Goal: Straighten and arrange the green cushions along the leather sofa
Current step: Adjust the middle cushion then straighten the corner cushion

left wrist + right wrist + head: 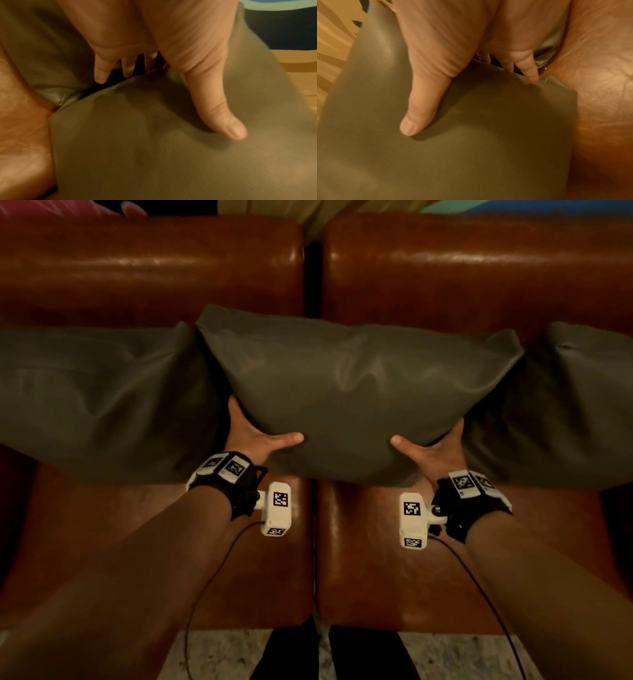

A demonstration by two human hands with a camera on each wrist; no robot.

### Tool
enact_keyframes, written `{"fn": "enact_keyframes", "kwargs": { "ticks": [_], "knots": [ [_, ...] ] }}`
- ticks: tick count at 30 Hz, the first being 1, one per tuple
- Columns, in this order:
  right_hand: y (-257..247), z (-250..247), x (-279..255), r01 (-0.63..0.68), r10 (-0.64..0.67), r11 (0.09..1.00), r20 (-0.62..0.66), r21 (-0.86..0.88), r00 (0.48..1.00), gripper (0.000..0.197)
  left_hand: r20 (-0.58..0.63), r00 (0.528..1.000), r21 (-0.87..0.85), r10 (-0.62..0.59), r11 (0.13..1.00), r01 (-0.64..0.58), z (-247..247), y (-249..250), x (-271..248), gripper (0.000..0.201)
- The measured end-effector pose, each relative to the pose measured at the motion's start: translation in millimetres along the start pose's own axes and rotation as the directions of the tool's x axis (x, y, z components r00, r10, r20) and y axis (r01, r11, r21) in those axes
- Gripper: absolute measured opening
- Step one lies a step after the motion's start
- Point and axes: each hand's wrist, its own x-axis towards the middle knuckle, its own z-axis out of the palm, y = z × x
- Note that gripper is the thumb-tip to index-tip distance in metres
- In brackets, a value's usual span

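Note:
Three green cushions lean against the brown leather sofa's backrest (137, 268). The middle cushion (352, 392) straddles the gap between the two seats and overlaps its neighbours. My left hand (257, 436) grips its lower left corner and my right hand (431, 446) grips its lower right corner. In the left wrist view the thumb (223, 115) presses the cushion's front (154, 155) while the fingers reach behind its edge. The right thumb (423, 108) lies the same way on the cushion (488, 148). The left cushion (92, 398) and right cushion (575, 412) sit on either side.
The two leather seat pads (376, 559) lie bare in front of the cushions, split by a dark gap. A pale speckled floor (462, 655) and my dark legs show below the seat edge. Cables hang from both wrist cameras.

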Motion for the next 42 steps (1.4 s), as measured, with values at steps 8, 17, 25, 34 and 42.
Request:
{"fn": "enact_keyframes", "kwargs": {
  "ticks": [8,17,25,34,42],
  "knots": [
    [17.2,-1.0,24.8,0.076,-0.075,0.996,0.028,-0.045,0.997,0.118,-0.060,0.997,-0.031,0.056,0.998,-0.058,14.0,-14.4,9.3,0.130],
    [21.6,17.7,27.7,0.016,-0.011,0.999,0.159,-0.029,0.987,0.057,-0.109,0.989,-0.114,0.102,0.987,-0.114,-0.3,-27.8,-18.0,0.105],
    [20.7,19.5,33.5,0.077,-0.068,0.994,0.112,-0.077,0.991,0.096,-0.111,0.991,-0.085,0.068,0.993,-0.078,2.5,-16.5,1.7,0.122],
    [-24.0,39.7,38.9,0.206,-0.194,0.969,-0.091,0.138,0.977,0.129,-0.214,0.972,-0.143,0.097,0.981,-0.129,27.2,16.4,3.1,0.132],
    [45.3,22.7,4.0,-0.056,0.047,0.988,0.067,0.146,0.997,0.138,-0.181,0.980,-0.186,-0.084,0.981,0.050,27.5,-35.6,-28.4,0.132]
  ]
}}
